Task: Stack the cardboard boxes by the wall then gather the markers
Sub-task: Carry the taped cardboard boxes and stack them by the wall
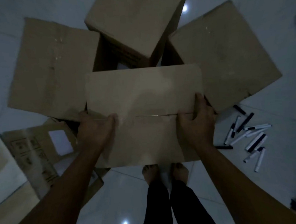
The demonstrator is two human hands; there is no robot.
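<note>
- Both hands were clamped on one closed cardboard box [145, 115] held over the tiled floor [269, 24] in the head view; the left hand [97, 131] wrapped the box's left edge, thumb lying along the taped centre seam.
- Right hand [196, 120] gripped the right edge the same way, fingers curled over the side and thumb on the seam; neither hand was open, and both were closed on the box.
- An open box [53, 66] with flaps spread wide sat on the floor beyond the held one, and a taller box [137, 23] stood tilted inside or against it; which could not be told in the dim light.
- Another box bearing a white label [61, 142] lay by the person's left arm.
- Markers [247, 134] lay scattered on the floor to the right, just beside the held box's right edge and near the bare feet [165, 171].
- Judged risks: the wide box hid the floor below it, so a step to the right could land on a marker and roll; the spread flaps and tilted box could snag or tip a box set on them; thumbs pressing the seam might buckle the lid.
</note>
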